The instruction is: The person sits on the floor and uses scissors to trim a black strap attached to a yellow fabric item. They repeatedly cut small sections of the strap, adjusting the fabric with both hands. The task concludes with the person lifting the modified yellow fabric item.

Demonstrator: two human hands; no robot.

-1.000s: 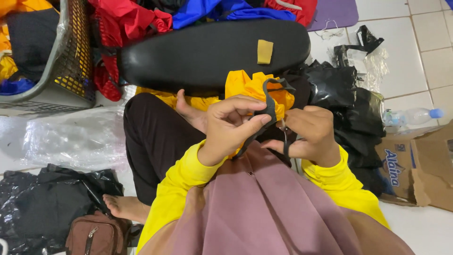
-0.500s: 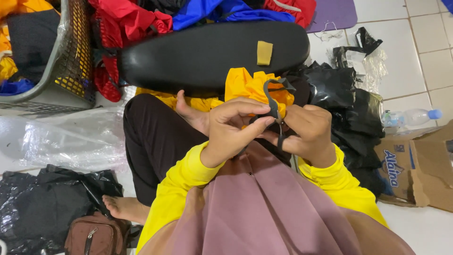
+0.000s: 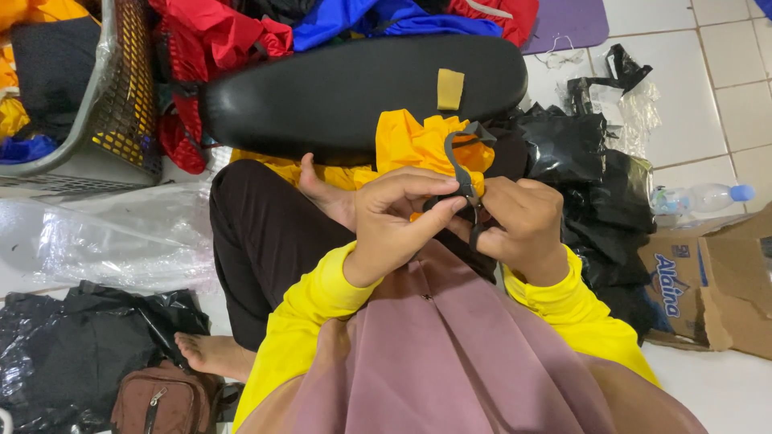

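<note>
The seat point(image 3: 354, 88) looks like smooth black vinyl with a dull sheen. The strap point(image 3: 460, 165) is matt grey webbing, the yellow cloth point(image 3: 414, 145) thin and slightly shiny. The bags point(image 3: 595, 185) are glossy black plastic, the sheet point(image 3: 104, 241) clear crinkled film. The box point(image 3: 716, 281) is matt brown cardboard, and the basket point(image 3: 121, 96) is plastic mesh.

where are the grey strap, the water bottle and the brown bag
grey strap point(image 3: 455, 157): head view, on the loop above the fingers
water bottle point(image 3: 698, 197): head view, on its clear body
brown bag point(image 3: 165, 402): head view, on its front
</note>
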